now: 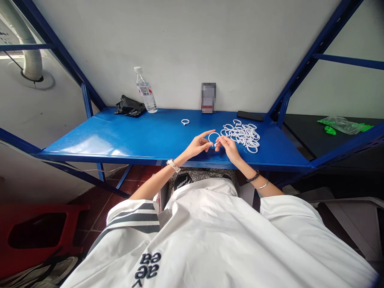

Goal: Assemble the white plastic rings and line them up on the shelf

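Between my two hands is a white plastic ring (214,133) with a small clasp at its lower side, much like a curtain ring. My left hand (198,145) grips its left side, thumb low at the clasp and index finger stretched along the top. On the right side, my right hand (228,147) pinches the same ring with thumb and fingers. A loose pile of similar white rings (244,135) lies on the blue table just beyond my right hand. One single white ring (185,121) lies apart, farther back and left of the pile.
On the blue table (144,136), a water bottle (146,91) and a crumpled black bag (130,107) stand at the back left. A phone (208,98) leans on the wall; a dark flat phone-like slab (250,116) lies right of it. Blue frame posts (282,108) flank the table.
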Demonstrator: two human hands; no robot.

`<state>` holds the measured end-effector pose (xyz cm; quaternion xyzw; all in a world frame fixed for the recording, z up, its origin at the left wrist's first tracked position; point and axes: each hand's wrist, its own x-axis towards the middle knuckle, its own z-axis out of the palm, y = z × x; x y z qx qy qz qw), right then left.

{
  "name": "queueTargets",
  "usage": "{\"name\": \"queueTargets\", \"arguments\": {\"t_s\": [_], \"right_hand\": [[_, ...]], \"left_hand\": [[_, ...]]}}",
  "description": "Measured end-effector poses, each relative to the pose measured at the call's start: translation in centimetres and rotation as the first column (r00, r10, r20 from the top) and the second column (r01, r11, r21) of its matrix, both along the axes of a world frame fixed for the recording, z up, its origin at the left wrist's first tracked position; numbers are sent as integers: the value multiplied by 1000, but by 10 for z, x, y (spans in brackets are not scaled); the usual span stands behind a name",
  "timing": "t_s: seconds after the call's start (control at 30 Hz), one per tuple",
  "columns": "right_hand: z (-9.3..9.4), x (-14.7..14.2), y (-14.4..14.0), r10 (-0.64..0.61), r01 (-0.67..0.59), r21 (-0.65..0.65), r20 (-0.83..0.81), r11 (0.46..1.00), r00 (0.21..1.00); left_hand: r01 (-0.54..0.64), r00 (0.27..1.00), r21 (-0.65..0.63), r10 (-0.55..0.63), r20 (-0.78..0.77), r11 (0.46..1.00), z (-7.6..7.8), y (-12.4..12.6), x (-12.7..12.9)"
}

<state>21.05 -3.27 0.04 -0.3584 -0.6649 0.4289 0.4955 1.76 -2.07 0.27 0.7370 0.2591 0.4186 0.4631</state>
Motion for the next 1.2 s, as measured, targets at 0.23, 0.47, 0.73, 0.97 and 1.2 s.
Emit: {"name": "queueTargets", "arguments": {"t_s": [0.23, 0.47, 0.73, 0.97, 1.2], "right_hand": [[-2, 0, 0, 4, -5, -29, -38, 1000, 999], [-3, -2, 2, 16, -17, -46, -26, 999, 1000], [-7, -1, 4, 35, -37, -24, -51, 999, 998], [-3, -1, -2, 86, -86, 0, -52, 996, 995], [-4, -3, -1, 98, -97, 13, -68, 995, 993]], "left_hand": [[20, 1000, 10, -20, 1, 1000, 1, -2, -1], [1, 1000, 6, -1, 0, 1000, 1, -1, 1], [-14, 999, -38, 16, 50, 999, 5, -3, 2], [18, 994, -93, -7, 114, 995, 6, -2, 2], [32, 994, -93, -22, 112, 995, 3, -1, 0]]}}
